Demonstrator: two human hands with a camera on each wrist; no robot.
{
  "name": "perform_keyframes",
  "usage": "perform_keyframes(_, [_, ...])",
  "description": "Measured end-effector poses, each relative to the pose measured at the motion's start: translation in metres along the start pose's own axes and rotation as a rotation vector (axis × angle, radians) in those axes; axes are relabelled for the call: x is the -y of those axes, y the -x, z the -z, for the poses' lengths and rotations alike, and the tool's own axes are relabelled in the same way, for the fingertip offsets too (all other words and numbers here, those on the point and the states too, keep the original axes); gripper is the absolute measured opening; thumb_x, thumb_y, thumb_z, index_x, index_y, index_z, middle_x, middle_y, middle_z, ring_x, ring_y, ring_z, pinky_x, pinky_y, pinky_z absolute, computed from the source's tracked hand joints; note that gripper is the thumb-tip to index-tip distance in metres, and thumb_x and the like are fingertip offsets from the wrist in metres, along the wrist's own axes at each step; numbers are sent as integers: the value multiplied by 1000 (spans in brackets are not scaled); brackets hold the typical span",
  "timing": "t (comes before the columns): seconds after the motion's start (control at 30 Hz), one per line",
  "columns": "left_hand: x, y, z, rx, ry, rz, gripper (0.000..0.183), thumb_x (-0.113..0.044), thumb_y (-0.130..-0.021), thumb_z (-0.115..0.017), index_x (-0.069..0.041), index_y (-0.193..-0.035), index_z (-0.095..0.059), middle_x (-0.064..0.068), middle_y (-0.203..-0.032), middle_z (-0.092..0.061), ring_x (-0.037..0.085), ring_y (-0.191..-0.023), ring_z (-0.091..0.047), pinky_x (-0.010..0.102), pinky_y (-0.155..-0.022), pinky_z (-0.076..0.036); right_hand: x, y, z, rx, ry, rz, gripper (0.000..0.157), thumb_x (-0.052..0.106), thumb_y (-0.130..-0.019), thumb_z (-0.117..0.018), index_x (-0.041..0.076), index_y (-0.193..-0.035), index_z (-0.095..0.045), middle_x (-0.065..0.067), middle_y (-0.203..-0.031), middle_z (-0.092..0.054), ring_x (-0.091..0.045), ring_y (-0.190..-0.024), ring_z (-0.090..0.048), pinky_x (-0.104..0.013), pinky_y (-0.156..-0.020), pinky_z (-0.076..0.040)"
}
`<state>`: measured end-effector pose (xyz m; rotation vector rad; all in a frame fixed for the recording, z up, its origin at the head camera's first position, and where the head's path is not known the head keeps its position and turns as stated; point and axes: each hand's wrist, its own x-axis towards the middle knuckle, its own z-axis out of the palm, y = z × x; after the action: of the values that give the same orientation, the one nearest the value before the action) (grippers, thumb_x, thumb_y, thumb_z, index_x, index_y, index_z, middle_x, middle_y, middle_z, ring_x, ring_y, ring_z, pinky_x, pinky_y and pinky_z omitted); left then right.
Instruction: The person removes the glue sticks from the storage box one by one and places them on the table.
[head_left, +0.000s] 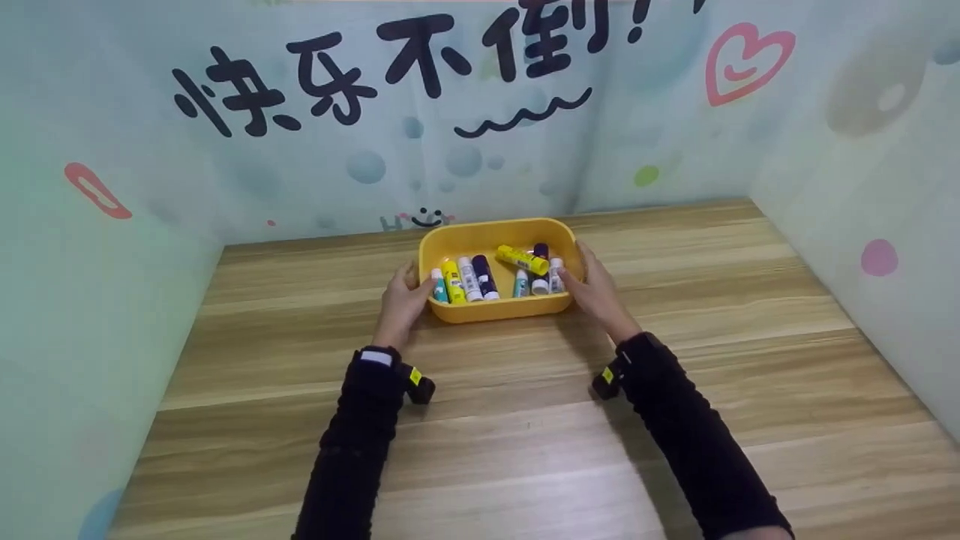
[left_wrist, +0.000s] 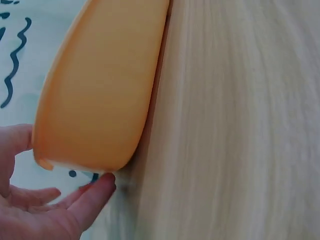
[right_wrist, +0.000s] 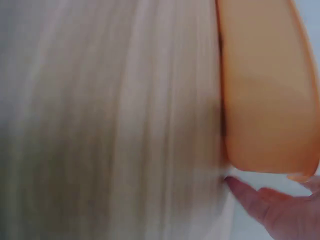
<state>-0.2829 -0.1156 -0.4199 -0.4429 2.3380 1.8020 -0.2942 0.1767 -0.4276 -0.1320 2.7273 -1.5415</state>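
A yellow plastic basin [head_left: 502, 310] sits near the back of the table, with a hand at each short end. My left hand [head_left: 403, 306] holds its left end, thumb over the rim and fingers on the outside. On the opposite end my right hand [head_left: 600, 296] grips likewise, its thumb over the rim. Inside lie several glue sticks: a yellow one [head_left: 523, 259] rests across others at the right, while another yellow one [head_left: 454, 283], a white one [head_left: 469, 279] and a dark purple one [head_left: 485, 277] line up at the left. Both wrist views show the basin's outer wall [left_wrist: 100, 90] close against the tabletop.
The wood-grain table [head_left: 510, 435] runs toward me in front of the basin. Behind it stands a printed backdrop [head_left: 300, 180] with large black characters, and side panels [head_left: 847, 187] close off left and right. Small black cameras [head_left: 421, 386] are strapped to both wrists.
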Motion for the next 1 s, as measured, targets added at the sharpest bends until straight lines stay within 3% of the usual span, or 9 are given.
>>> perform_keyframes(0.17, [4,-2,0,1,63,27,44,-28,-89,-50,-16,-132,-46,6,-121,-54,16,-104,-53,29,-89,-46,0,-6,0,16,40,-12,59,8,-89,-40,11,-144,-18,-15,-148,-22,-30,-135,-26,-39,-111,-21])
perform_keyframes(0.33, [4,-1,2,34,46,27,39,-26,-89,-49,-12,-126,-52,6,-120,-56,16,-103,-54,30,-90,-46,1,-9,4,68,100,-26,60,6,-90,-38,12,-145,-15,-13,-149,-18,-29,-137,-21,-39,-112,-17])
perform_keyframes(0.47, [4,0,5,74,28,36,36,-22,-87,-50,-10,-120,-56,6,-120,-57,16,-103,-55,30,-90,-47,1,-8,8,101,154,10,60,5,-90,-39,10,-144,-14,-16,-148,-20,-30,-135,-26,-41,-111,-20])
perform_keyframes(0.63, [5,5,8,115,27,33,37,-16,-85,-49,-5,-120,-57,10,-120,-58,19,-103,-58,32,-90,-47,1,1,10,121,195,65,62,2,-88,-40,6,-144,-13,-24,-145,-25,-34,-125,-38,-44,-106,-29])
perform_keyframes(0.73, [5,10,9,139,13,25,37,-14,-86,-48,-2,-119,-56,13,-120,-58,20,-103,-58,32,-90,-48,1,9,11,127,192,79,63,1,-87,-41,6,-144,-13,-26,-141,-31,-36,-108,-49,-45,-91,-43])
perform_keyframes(0.8, [6,14,10,161,-4,23,38,-14,-86,-48,-2,-121,-55,14,-122,-57,21,-105,-57,32,-90,-48,0,15,11,126,206,97,64,1,-87,-42,5,-144,-13,-28,-137,-35,-35,-104,-50,-44,-88,-45])
perform_keyframes(0.87, [8,19,12,188,-22,12,41,-13,-86,-47,-1,-125,-51,15,-124,-55,22,-108,-56,32,-90,-47,-1,20,11,132,209,106,65,1,-87,-42,4,-144,-12,-29,-135,-36,-36,-104,-50,-44,-87,-46])
perform_keyframes(1.0, [15,31,16,224,-46,-1,49,-16,-88,-47,-4,-135,-39,15,-128,-50,25,-112,-54,33,-91,-47,-1,33,9,140,235,127,66,1,-85,-44,2,-143,-11,-31,-135,-34,-40,-118,-42,-49,-101,-34])
